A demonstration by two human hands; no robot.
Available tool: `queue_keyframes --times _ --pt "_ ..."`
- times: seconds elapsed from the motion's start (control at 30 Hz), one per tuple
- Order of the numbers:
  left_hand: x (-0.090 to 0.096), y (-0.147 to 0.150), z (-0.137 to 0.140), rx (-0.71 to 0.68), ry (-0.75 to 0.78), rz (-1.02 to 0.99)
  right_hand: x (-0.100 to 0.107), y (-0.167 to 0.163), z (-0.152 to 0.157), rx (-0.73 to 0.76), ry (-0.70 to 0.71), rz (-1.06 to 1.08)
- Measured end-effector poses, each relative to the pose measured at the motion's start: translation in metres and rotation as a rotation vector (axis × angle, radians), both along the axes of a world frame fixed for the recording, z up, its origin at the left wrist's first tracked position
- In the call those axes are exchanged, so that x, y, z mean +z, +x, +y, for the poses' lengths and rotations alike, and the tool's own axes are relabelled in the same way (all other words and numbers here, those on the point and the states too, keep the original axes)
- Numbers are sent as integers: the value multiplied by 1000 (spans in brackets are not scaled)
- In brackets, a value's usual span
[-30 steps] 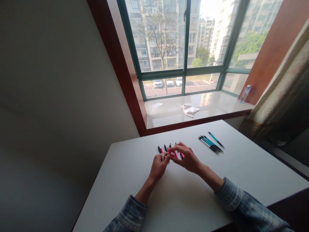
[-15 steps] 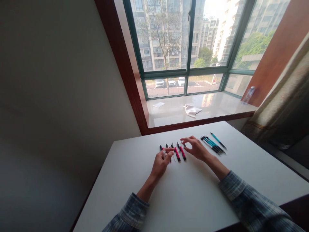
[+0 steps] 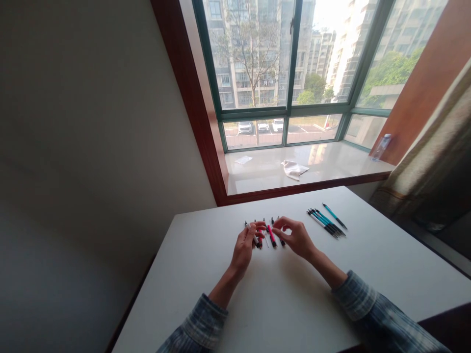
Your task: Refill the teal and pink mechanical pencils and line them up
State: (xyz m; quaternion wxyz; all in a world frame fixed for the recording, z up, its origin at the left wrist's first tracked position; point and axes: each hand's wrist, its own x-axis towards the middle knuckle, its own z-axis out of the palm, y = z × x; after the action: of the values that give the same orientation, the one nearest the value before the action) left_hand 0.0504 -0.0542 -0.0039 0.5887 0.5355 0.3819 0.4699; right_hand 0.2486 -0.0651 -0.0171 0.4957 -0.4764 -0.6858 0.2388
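Note:
My left hand (image 3: 243, 247) is closed around a white pen barrel (image 3: 255, 239) with a black end, held tilted over the row of parts. My right hand (image 3: 296, 238) hovers just to the right, thumb and forefinger brought together in a pinch; whatever lies between the fingertips is too small to make out. Between and below the hands lie several disassembled pen parts: a pink-red barrel with a black grip (image 3: 271, 236), thin refills and dark tips. My fingers partly cover this row.
On the white table (image 3: 265, 304), several teal pens and a white one (image 3: 326, 223) lie grouped to the right, with a single teal pen (image 3: 334, 215) beside them. Behind the table, the window sill (image 3: 257, 181) bears a crumpled cloth (image 3: 295, 169) and a clear bottle (image 3: 381, 148).
My right hand has moved slightly left, its fingers going from spread to pinched. My left hand has turned, and the white barrel in it now slants with its black end down.

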Motion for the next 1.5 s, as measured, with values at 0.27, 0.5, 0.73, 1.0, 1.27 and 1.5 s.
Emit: queue_keyframes --times 0.27,0.5,0.73,1.0,1.27,1.5 --pt "9 4 -8 -44 75 50 -1 -51 -26 229 -215 389" --pt "13 -9 3 224 198 139 -8 -43 -16 189 -357 591" --pt "17 -11 5 268 203 115 -9 -41 -15 185 -357 545" --pt "1 0 -2 76 -106 -64 13 -7 -6 -26 -168 572" --pt "-3 11 -15 -4 -321 -229 20 -3 -9 -19 -94 496" --pt "-3 7 -12 20 -320 -209 9 38 -9 -340 -11 328"
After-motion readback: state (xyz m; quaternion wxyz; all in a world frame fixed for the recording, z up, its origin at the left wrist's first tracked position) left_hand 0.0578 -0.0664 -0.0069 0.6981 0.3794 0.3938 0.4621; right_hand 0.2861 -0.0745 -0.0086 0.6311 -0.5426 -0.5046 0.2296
